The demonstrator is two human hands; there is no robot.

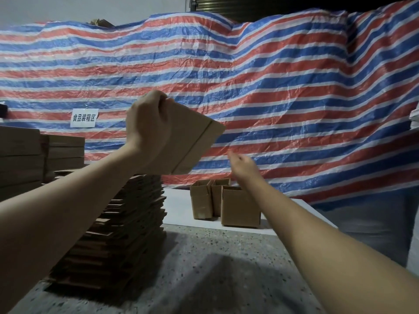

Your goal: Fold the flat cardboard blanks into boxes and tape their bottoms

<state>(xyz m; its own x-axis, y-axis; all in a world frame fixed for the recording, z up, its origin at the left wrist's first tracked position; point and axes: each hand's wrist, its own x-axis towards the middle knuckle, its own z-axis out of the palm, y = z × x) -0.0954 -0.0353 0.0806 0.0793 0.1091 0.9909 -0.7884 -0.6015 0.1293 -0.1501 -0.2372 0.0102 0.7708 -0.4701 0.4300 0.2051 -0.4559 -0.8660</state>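
My left hand [148, 130] is raised at centre left, gripping a flat brown cardboard blank [192, 146] by its upper corner; the blank hangs tilted in the air. To its right and lower, my right hand [241, 165] reaches forward with loose fingers, holding nothing and apart from the blank. Under my left forearm a tall stack of flat blanks [120, 230] stands on the speckled floor. Three folded boxes [229, 205] stand upright and open-topped on a white sheet behind.
A red, white and blue striped tarp [272, 87] covers the whole background, with a white paper sign [84, 117] on it. Bundles of cardboard [34, 155] are piled at the far left. A white sheet [179, 207] lies on the grey speckled floor [215, 268].
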